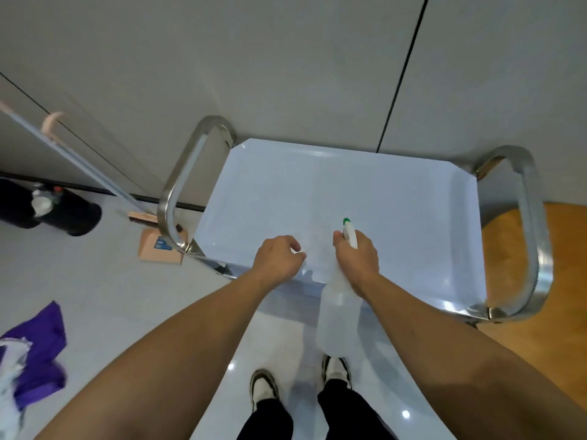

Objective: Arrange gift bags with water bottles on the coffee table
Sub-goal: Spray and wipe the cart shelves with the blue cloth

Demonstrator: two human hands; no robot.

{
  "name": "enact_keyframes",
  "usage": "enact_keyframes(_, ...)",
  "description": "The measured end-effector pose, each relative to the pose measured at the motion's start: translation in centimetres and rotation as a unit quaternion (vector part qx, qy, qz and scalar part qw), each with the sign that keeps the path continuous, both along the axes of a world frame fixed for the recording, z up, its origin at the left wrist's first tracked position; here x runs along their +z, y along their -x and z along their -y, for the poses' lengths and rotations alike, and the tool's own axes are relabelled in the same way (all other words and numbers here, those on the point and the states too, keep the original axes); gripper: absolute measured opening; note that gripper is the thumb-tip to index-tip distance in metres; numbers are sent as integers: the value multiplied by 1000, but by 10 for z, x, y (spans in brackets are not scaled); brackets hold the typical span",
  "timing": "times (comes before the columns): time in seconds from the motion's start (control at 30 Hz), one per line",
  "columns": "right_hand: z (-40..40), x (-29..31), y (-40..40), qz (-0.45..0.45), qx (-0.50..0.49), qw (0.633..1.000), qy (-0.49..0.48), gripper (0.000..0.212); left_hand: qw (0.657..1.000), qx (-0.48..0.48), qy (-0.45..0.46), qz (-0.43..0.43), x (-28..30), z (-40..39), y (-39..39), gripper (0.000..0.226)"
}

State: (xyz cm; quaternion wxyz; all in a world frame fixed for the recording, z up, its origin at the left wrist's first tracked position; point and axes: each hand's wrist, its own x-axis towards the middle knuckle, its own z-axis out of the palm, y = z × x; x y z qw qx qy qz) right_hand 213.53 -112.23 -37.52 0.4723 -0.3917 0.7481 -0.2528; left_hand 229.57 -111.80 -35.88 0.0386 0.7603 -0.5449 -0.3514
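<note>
The tray top (365,192) lies open ahead, hemmed by steel handles (178,185) either side.

Tabletop (365,192) at your 12 o'clock, against the wall (286,58). Your left hand (278,258) and right hand (357,260) over its near edge; spray bottle (338,315) in the right. Broom (95,173), dustpan (160,247), bin (63,211) at 10 o'clock; cloth (38,347) on the floor at 8 o'clock.

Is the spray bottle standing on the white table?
No, the right hand grips the spray bottle by its neck, tilted, its body hanging in front of the table's near edge.
</note>
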Motion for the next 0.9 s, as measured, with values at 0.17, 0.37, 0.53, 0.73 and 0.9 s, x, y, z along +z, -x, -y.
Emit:
enact_keyframes(0.17,8,12,-42,1,20,1000,8,33,1000,13,2,-12,-1,1,-40,30)
enact_keyframes(0.37,9,27,-106,-26,42,998,29,36,1000,4,7,-25,-3,2,-96,32)
enact_keyframes(0.53,8,32,-157,-34,48,998,39,41,999,3,17,-34,-3,-3,-148,32)
enact_keyframes(0.73,7,35,-204,-62,48,996,46,48,999,8,24,-38,-4,-7,-200,29)
enact_keyframes(0.9,4,34,-229,0,-4,1000,27,34,997,-5,18,-73,-11,-17,-214,30)
